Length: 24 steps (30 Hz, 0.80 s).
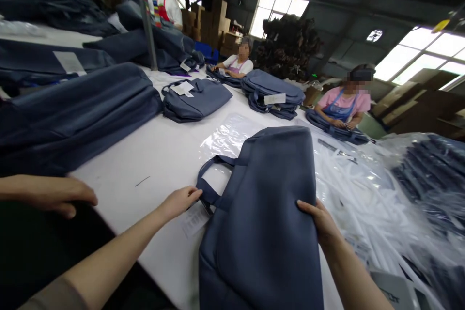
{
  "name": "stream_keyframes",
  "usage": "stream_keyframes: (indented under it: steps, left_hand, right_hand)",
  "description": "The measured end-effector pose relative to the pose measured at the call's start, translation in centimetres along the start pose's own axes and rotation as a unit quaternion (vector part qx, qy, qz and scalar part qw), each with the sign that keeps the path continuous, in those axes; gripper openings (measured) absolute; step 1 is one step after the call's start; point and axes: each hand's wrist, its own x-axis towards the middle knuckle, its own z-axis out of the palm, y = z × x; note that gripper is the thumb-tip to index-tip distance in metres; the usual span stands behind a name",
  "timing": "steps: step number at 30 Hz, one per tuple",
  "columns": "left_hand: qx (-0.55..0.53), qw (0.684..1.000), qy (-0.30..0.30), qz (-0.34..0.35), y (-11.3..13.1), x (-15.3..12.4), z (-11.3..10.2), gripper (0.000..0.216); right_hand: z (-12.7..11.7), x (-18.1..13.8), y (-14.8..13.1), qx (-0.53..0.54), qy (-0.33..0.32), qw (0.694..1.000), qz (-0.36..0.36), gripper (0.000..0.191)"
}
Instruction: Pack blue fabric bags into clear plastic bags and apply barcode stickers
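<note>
A slate-blue fabric bag (265, 213) lies flat on the white table (160, 155), its carry strap (210, 164) looped out to the left. My left hand (179, 201) reaches in from the left with its fingers pressed together at the strap's base, just above a white paper tag (194, 220). My right hand (319, 220) holds the bag's right edge, thumb on top and fingers hidden under the cloth. Clear plastic sleeves (348, 189) lie under and to the right of the bag.
Another person's hand (54, 196) rests at the table's left edge beside a tall stack of blue bags (72, 116). More bags (196, 99) lie farther back. Three seated or standing workers (343, 104) handle bags across the table. Bagged goods (432, 179) pile up on the right.
</note>
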Motion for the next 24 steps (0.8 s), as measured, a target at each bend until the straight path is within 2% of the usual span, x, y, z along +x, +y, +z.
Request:
stream_keyframes:
  steps: [2, 4, 6, 9, 13, 17, 18, 20, 22, 24]
  left_hand:
    - [0.025, 0.999, -0.038, 0.003, -1.8, 0.3, 1.7, 0.040]
    - [0.066, 0.997, -0.046, 0.011, -2.8, -0.1, 2.7, 0.060]
    - [0.102, 0.993, -0.053, 0.021, -3.0, -0.5, 3.3, 0.081]
    - [0.129, 0.988, -0.073, 0.034, -1.9, -0.1, 3.5, 0.095]
    - [0.103, 0.992, -0.078, 0.016, -0.6, 1.4, 3.2, 0.084]
    - [-0.059, 0.990, -0.120, -0.052, -0.7, 1.2, 2.7, 0.049]
    - [-0.124, 0.979, -0.140, -0.081, -1.0, 0.7, 2.7, 0.042]
    - [-0.266, 0.938, -0.166, -0.148, -1.7, -0.8, 2.8, 0.037]
    - [-0.405, 0.875, -0.152, -0.215, -2.6, -2.5, 3.0, 0.039]
    - [-0.523, 0.799, -0.109, -0.276, -3.2, -4.0, 3.2, 0.030]
  right_hand:
    - [-0.7, -0.2, 0.4, 0.005, 0.008, 1.000, 0.003, 0.083]
    - [-1.0, -0.1, 0.4, 0.006, 0.015, 1.000, 0.002, 0.078]
    - [-1.3, 0.2, 0.3, 0.002, 0.022, 1.000, -0.001, 0.074]
    - [-1.6, 0.7, 0.1, -0.004, 0.018, 1.000, 0.002, 0.067]
    - [-2.0, 1.4, 0.1, -0.011, -0.015, 1.000, 0.005, 0.063]
    - [-2.2, 1.6, 0.2, -0.003, -0.017, 1.000, -0.002, 0.066]
    - [-2.2, 1.6, 0.2, -0.001, -0.014, 1.000, -0.003, 0.068]
    - [-2.1, 1.6, 0.3, -0.001, -0.011, 1.000, -0.003, 0.071]
    - [-2.2, 1.6, 0.3, -0.009, -0.009, 1.000, 0.000, 0.071]
    - [-2.3, 1.7, 0.3, -0.020, -0.013, 1.000, -0.003, 0.068]
